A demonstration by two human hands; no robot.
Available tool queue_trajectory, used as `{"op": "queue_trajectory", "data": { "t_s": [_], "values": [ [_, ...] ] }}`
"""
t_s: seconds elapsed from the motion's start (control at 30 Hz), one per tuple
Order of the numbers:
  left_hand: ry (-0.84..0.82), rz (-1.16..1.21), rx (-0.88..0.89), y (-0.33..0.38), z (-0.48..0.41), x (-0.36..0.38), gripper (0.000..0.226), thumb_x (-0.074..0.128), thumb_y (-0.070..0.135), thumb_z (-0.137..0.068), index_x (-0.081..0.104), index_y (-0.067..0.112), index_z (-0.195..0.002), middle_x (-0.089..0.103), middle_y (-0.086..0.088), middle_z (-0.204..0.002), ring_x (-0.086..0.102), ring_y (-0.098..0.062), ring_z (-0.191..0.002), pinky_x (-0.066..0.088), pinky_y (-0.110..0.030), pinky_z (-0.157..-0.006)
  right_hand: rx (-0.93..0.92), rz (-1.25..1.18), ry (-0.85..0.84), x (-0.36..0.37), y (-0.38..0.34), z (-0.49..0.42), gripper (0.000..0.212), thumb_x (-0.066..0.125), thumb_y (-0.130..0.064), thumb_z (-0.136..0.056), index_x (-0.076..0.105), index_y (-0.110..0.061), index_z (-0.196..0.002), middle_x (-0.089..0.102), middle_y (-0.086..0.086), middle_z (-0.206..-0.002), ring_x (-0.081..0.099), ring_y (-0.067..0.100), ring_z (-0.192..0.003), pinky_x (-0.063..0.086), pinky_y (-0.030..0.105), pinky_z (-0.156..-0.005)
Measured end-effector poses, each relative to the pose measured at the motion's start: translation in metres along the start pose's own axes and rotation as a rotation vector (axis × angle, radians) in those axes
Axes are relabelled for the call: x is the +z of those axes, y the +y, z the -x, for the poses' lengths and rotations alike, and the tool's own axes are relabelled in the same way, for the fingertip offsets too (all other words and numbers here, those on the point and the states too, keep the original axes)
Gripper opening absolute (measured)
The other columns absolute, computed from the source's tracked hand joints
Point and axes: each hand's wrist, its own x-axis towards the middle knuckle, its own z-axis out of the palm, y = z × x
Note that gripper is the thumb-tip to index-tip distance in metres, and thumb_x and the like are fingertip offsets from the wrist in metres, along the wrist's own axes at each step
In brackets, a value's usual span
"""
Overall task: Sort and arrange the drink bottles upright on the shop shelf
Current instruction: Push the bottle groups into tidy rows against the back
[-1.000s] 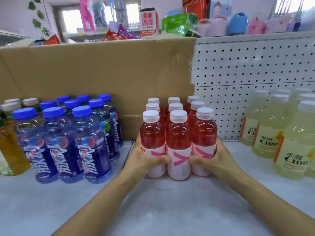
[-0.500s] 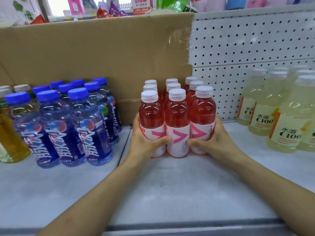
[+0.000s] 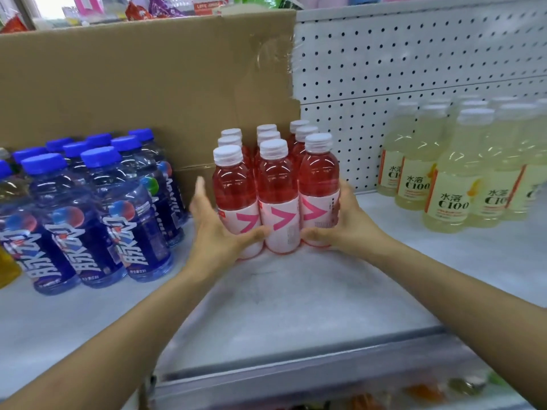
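Note:
A block of several red drink bottles (image 3: 276, 196) with white caps and pink-and-white labels stands upright in rows on the white shelf (image 3: 284, 303). My left hand (image 3: 217, 229) presses against the block's left side, thumb across the front left bottle, fingers extended. My right hand (image 3: 343, 226) cups the right side, thumb on the front right bottle. Blue-capped bottles (image 3: 97, 214) stand upright to the left. Pale yellow C100 bottles (image 3: 455, 179) stand upright to the right.
A large cardboard box (image 3: 142, 84) stands behind the blue and red bottles. White pegboard (image 3: 414, 54) backs the shelf on the right. An amber bottle (image 3: 7, 267) sits at the far left edge. The shelf's metal front lip (image 3: 296, 371) runs below my forearms.
Both hands have stayed clasped on the red block, which sits a little farther back on the shelf. My view has tilted down, revealing the shelf's front edge.

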Motion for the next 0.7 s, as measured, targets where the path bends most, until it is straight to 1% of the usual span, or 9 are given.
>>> {"op": "queue_trajectory", "data": {
  "t_s": [0.03, 0.07, 0.13, 0.27, 0.37, 0.43, 0.5, 0.6, 0.7],
  "values": [
    [0.053, -0.071, 0.065, 0.006, 0.003, -0.005, 0.137, 0.087, 0.054, -0.051, 0.001, 0.035, -0.156, 0.012, 0.005, -0.162, 0.017, -0.010, -0.149, 0.024, -0.047, -0.122, 0.022, 0.055, -0.016, -0.007, -0.004, 0.005, 0.117, 0.092, -0.026, -0.066, 0.014, -0.023, -0.153, 0.043, -0.015, -0.142, 0.045, -0.018, -0.122, 0.043, 0.012, -0.100],
    [0.106, -0.117, 0.171, 0.012, 0.007, -0.008, 0.129, 0.085, 0.053, -0.058, 0.003, 0.032, -0.156, 0.010, 0.004, -0.162, 0.014, -0.012, -0.151, 0.022, -0.047, -0.123, 0.041, 0.141, -0.017, -0.013, -0.008, 0.010, 0.120, 0.090, -0.034, -0.067, 0.009, -0.024, -0.155, 0.033, -0.010, -0.153, 0.036, -0.007, -0.136, 0.037, 0.023, -0.111],
    [0.156, -0.137, 0.397, 0.032, 0.016, -0.006, 0.112, 0.085, 0.040, -0.073, 0.011, 0.024, -0.155, 0.015, -0.006, -0.159, 0.018, -0.021, -0.151, 0.026, -0.050, -0.121, 0.019, 0.276, 0.002, -0.028, -0.013, 0.021, 0.115, 0.085, -0.042, -0.072, 0.010, -0.024, -0.157, 0.022, -0.003, -0.161, 0.024, 0.010, -0.146, 0.026, 0.039, -0.120],
    [-0.001, -0.163, 0.532, 0.082, 0.032, 0.043, 0.088, 0.081, 0.020, -0.080, 0.030, 0.007, -0.151, 0.031, -0.010, -0.153, 0.029, -0.021, -0.146, 0.030, -0.046, -0.119, -0.127, 0.276, 0.073, -0.061, -0.019, 0.039, 0.066, 0.077, -0.031, -0.084, 0.047, -0.020, -0.142, 0.052, -0.003, -0.141, 0.050, 0.008, -0.126, 0.041, 0.034, -0.110],
    [-0.161, -0.130, 0.452, 0.108, 0.047, 0.092, 0.087, 0.081, 0.017, -0.080, 0.030, 0.019, -0.150, 0.032, 0.000, -0.152, 0.031, -0.011, -0.144, 0.029, -0.035, -0.120, -0.218, 0.243, 0.133, -0.100, -0.010, 0.055, 0.030, 0.073, -0.023, -0.088, 0.066, -0.021, -0.117, 0.066, -0.011, -0.115, 0.060, 0.001, -0.106, 0.050, 0.030, -0.094],
    [-0.241, -0.100, 0.358, 0.119, 0.054, 0.126, 0.088, 0.080, 0.027, -0.082, 0.023, 0.033, -0.149, 0.028, 0.011, -0.152, 0.029, -0.002, -0.142, 0.028, -0.030, -0.120, -0.274, 0.206, 0.185, -0.135, 0.003, 0.069, 0.023, 0.075, -0.019, -0.086, 0.068, -0.021, -0.108, 0.067, -0.011, -0.105, 0.063, 0.005, -0.098, 0.052, 0.029, -0.084],
    [-0.302, -0.058, 0.231, 0.130, 0.056, 0.162, 0.092, 0.080, 0.036, -0.081, 0.020, 0.040, -0.150, 0.025, 0.019, -0.150, 0.028, 0.001, -0.140, 0.027, -0.031, -0.119, -0.330, 0.210, 0.267, -0.179, 0.020, 0.082, 0.027, 0.078, -0.019, -0.082, 0.068, -0.022, -0.106, 0.064, -0.009, -0.096, 0.061, 0.011, -0.088, 0.050, 0.027, -0.074],
    [-0.381, 0.004, 0.037, 0.145, 0.050, 0.213, 0.103, 0.083, 0.048, -0.073, 0.014, 0.052, -0.149, 0.021, 0.022, -0.155, 0.030, -0.003, -0.137, 0.028, -0.033, -0.114, -0.322, 0.192, 0.451, -0.254, 0.055, 0.091, 0.041, 0.081, -0.035, -0.073, 0.058, -0.038, -0.107, 0.057, -0.015, -0.094, 0.056, 0.009, -0.086, 0.045, 0.020, -0.067],
    [-0.389, 0.154, -0.135, 0.153, 0.035, 0.258, 0.123, 0.092, 0.048, -0.060, 0.009, 0.053, -0.151, 0.014, 0.019, -0.163, 0.027, -0.008, -0.142, 0.028, -0.034, -0.112, -0.104, 0.139, 0.496, -0.315, 0.091, 0.075, 0.076, 0.084, -0.053, -0.059, 0.043, -0.042, -0.121, 0.052, -0.020, -0.115, 0.054, 0.001, -0.099, 0.048, 0.023, -0.081]
  ]
}}
